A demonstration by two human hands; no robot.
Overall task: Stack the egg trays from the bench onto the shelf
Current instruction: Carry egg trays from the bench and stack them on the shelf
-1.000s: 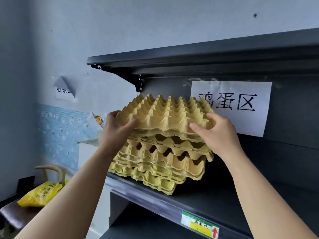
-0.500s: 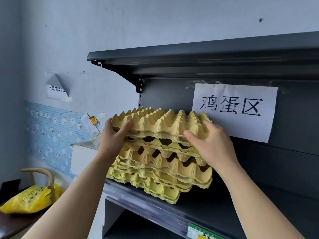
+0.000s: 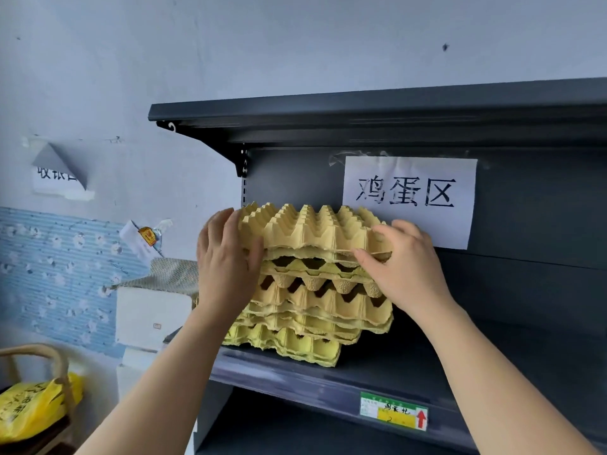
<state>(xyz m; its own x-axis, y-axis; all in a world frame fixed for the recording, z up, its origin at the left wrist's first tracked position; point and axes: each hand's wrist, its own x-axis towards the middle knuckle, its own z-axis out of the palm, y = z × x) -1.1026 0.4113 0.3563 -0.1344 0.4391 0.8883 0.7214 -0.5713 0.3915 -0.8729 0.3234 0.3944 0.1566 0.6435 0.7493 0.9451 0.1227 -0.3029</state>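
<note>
- Here, a stack of egg trays [image 3: 312, 310] stands on the dark shelf [image 3: 377, 372], close to its left end and near the front edge.
- The trays in the stack are yellow-brown moulded pulp, and they do not lie exactly in line; the lowest ones stick out toward the near right corner.
- The top egg tray [image 3: 315, 231] sits roughly level on the stack, with its cones pointing up, and it seems to touch the tray under it.
- The left hand [image 3: 226, 267] grips the left edge of the top egg tray: the fingers curl over the top rim and the thumb lies against the near side.
- The right hand [image 3: 407, 267] holds the near right corner of the same tray: the fingers rest bent on the top, and the thumb presses at the lower near edge.
- Both forearms reach up from the bottom of the view.
- A white paper sign [image 3: 410, 198] with three black characters is taped on the back panel of the shelf, just behind and to the right of the stack.
- Another dark shelf board [image 3: 361, 110] is above it.
- A green and yellow price label [image 3: 394, 410] with a red arrow sits on the front lip of the shelf, at the right.
- To the left, beside the wall, there is a white box [image 3: 147, 313], and lower left a yellow plastic bag [image 3: 33, 408] lies on a wooden chair [image 3: 49, 353].
</note>
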